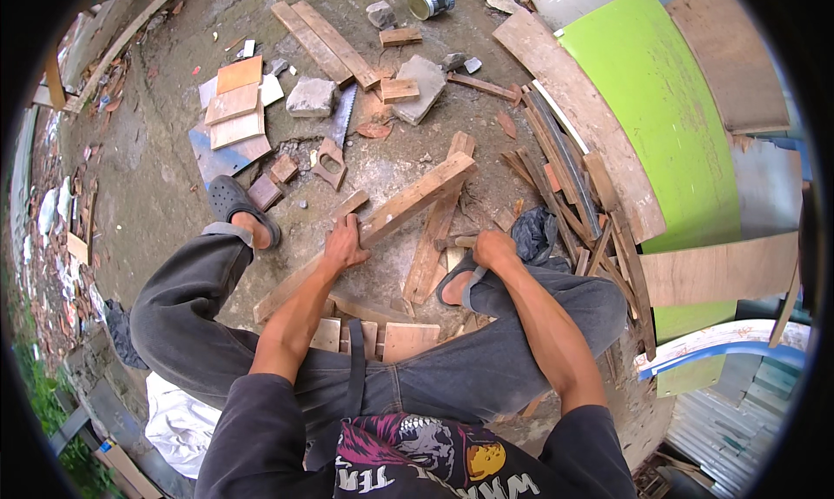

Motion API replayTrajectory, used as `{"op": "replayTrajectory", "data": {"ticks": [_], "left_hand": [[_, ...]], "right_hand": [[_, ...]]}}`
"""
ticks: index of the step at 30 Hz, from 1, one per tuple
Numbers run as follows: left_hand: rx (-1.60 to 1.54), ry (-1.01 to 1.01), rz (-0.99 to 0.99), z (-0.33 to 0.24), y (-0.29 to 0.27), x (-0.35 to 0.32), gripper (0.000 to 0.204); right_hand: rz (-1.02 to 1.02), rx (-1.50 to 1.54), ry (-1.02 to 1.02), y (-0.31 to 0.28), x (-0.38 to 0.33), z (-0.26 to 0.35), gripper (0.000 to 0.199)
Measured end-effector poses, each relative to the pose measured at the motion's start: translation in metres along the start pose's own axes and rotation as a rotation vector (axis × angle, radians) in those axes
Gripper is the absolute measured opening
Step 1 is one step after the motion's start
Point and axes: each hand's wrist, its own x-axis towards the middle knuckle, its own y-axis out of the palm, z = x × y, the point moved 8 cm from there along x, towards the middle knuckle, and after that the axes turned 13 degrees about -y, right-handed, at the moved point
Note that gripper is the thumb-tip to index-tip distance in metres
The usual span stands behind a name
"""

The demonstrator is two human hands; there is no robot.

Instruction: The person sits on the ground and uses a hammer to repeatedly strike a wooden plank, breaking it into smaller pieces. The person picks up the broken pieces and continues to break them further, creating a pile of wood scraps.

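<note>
"Where did the wooden beam [408,208] lie from the hands?"

"Taking twelve as straight ahead, its long axis ran from eight o'clock to two. The left hand [347,244] was right on it, a little toward the eight o'clock end from the middle, so that was the nearer hand. From the right hand [495,250] the closest stretch of beam lay toward ten o'clock, near but apart."

"And what were the hands doing?"

"The left was bent over the beam, fingers reaching its far edge, where a short offcut [352,204] lay just beside them at about twelve. The right was wrapped tight around a hammer-like tool [463,240], its head pointing to nine o'clock, toward the gap between the hands."

"Did anything lie under the beam?"

"Its two o'clock end crossed over a plank [432,250] that ran roughly from seven to half past twelve. A handsaw [336,145] lay at twelve from the left hand, clear of the wood."

"Any containers?"

"A tin can [432,2] lay on its side toward twelve, well apart from both hands. Its tan end faced us, but I couldn't tell a lid from an inside. A crumpled black plastic bag [533,235] sat just beside the right hand, between two and three; its contents, if any, were hidden."
</note>
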Motion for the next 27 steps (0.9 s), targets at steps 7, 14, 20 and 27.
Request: {"op": "replayTrajectory", "data": {"ticks": [7, 14, 20, 27], "left_hand": [[0.054, -0.167, -0.063, 0.018, 0.004, 0.005, 0.072], [0.084, -0.212, 0.011, 0.024, 0.019, -0.001, 0.064], [0.056, -0.272, 0.019, 0.027, 0.019, 0.0, 0.063], [-0.061, -0.362, 0.002, 0.06, 0.023, -0.005, 0.078]], "right_hand": [[-0.211, 0.281, 0.097, -0.02, -0.004, -0.009, 0.036], [-0.2, 0.316, 0.11, 0.008, 0.019, -0.051, 0.038], [0.092, 0.405, 0.171, 0.028, 0.04, -0.062, 0.033], [0.408, 0.455, 0.245, 0.068, 0.032, -0.058, 0.046]]}}
